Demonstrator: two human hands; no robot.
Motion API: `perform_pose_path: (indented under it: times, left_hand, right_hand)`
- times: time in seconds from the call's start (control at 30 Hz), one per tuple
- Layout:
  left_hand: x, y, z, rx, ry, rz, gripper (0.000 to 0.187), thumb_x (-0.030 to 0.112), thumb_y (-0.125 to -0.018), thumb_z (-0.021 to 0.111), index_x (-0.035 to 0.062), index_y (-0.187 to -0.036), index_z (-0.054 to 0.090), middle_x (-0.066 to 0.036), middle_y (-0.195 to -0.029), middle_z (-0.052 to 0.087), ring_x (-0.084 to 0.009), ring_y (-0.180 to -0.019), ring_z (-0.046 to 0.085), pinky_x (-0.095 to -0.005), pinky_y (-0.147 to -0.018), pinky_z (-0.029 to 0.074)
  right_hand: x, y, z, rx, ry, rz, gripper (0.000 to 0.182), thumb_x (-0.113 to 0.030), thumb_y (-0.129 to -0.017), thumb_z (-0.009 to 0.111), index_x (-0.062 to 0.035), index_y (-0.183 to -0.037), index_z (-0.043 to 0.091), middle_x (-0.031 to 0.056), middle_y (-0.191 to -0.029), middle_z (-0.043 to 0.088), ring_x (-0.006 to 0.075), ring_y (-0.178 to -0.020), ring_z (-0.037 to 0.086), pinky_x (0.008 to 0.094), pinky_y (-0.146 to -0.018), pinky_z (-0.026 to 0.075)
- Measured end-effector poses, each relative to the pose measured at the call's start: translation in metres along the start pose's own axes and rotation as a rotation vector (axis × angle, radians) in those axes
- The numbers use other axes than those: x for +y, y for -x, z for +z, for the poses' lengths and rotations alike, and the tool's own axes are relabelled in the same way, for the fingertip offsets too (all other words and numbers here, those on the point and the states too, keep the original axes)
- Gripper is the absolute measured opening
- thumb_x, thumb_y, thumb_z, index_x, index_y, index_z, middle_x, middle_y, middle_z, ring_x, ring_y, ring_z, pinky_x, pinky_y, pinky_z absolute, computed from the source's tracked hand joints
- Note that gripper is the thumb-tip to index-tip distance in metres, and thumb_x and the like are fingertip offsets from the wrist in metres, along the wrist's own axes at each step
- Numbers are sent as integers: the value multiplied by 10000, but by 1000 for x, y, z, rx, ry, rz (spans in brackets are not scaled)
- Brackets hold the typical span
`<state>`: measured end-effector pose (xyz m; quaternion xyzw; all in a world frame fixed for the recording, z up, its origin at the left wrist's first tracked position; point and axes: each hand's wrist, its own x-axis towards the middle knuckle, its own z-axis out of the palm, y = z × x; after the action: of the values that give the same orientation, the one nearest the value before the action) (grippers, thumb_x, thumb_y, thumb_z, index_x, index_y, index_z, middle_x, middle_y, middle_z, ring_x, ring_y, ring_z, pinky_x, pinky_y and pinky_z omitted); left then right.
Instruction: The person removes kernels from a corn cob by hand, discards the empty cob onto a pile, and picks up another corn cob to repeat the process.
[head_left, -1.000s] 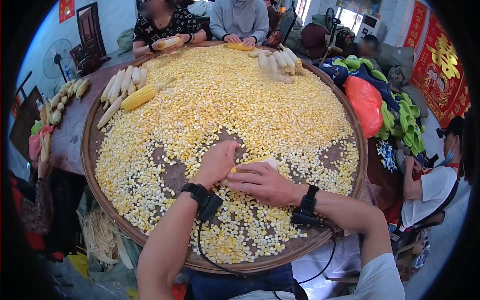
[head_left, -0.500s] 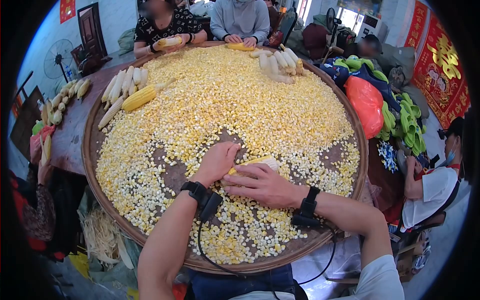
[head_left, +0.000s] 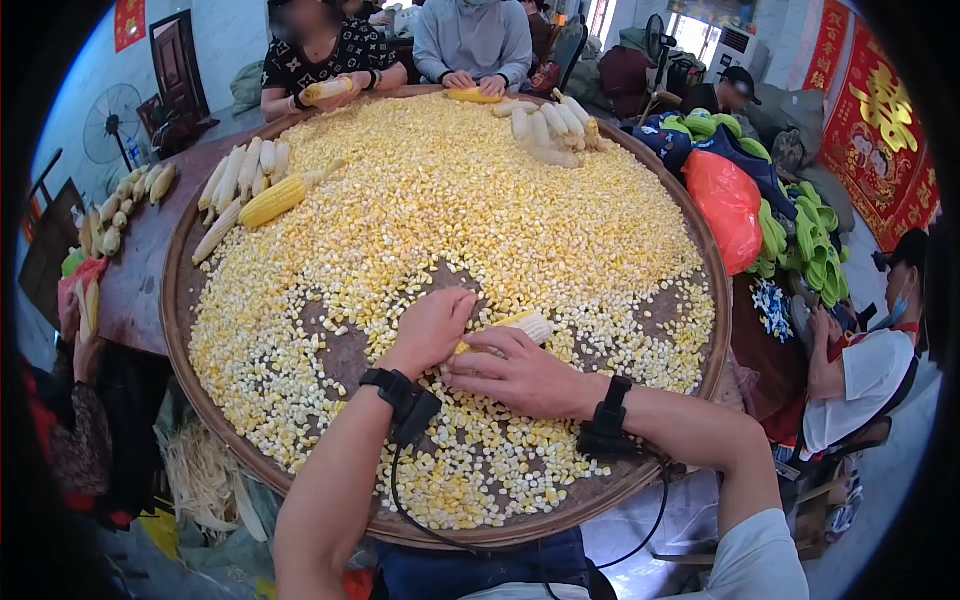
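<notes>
A partly stripped corn cob [head_left: 534, 325] lies low over the round tray [head_left: 340, 357], its bare pale end pointing right and some yellow kernels still on it. My left hand [head_left: 436, 326] is closed at the cob's left end, fingers curled and mostly hidden. Across the cob's near side, my right hand [head_left: 515, 374] wraps its bent fingers, covering much of it. Loose corn kernels [head_left: 450, 190] surround both hands and spread over the tray. Each wrist wears a black strap with a small device and a cable.
Stripped cobs [head_left: 240, 172] and a yellow corn cob [head_left: 273, 201] lie at the tray's left. More bare cobs [head_left: 556, 122] rest at the far right. Across the tray, two people handle corn. A red plastic bag [head_left: 722, 212] and green shoes [head_left: 818, 250] stand beyond the right rim.
Both hands keep their hold on the cob, with only slight finger movement. The whole view has shifted slightly. A person at the far right has raised their head.
</notes>
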<state>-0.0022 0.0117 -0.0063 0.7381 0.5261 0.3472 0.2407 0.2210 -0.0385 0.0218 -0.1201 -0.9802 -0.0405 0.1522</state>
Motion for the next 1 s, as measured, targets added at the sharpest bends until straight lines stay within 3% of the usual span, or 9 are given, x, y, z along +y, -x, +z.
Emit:
perform_pose_path:
  times: [0.3,0.4,0.7,1.0]
  left_hand:
    - [-2,0,-4,20,44,78,361,355,-1090,591,49,-1121,781,-217,-1045,779,-450,-971,729,-531,-846,574]
    - [-1,-4,-8,-64,79,28,342,338,-1076,617,53,-1146,791,-211,-1068,784,-440,-978,735,-515,-861,578]
    - [17,2,-16,-143,22,-113,380,402,-1037,681,109,-1247,800,-154,-1119,808,-342,-983,775,-461,-892,601]
    - [20,5,-17,-123,24,-93,362,385,-1032,699,120,-1256,802,-152,-1102,817,-325,-955,791,-450,-866,610]
  right_hand:
    - [-1,-1,-8,-40,23,-6,715,-105,-920,647,-225,-1612,516,33,-1661,486,309,-1539,444,510,-1226,387]
    - [-2,-2,-8,-50,50,-6,701,-117,-939,636,-221,-1619,506,35,-1671,473,311,-1541,440,505,-1227,388]
    - [-4,-6,-14,12,51,-22,580,-160,-970,602,-190,-1547,548,26,-1517,542,298,-1380,522,488,-1173,428]
    - [0,-3,-5,70,40,-37,557,-165,-967,603,-172,-1524,580,31,-1441,570,313,-1369,525,492,-1141,458]
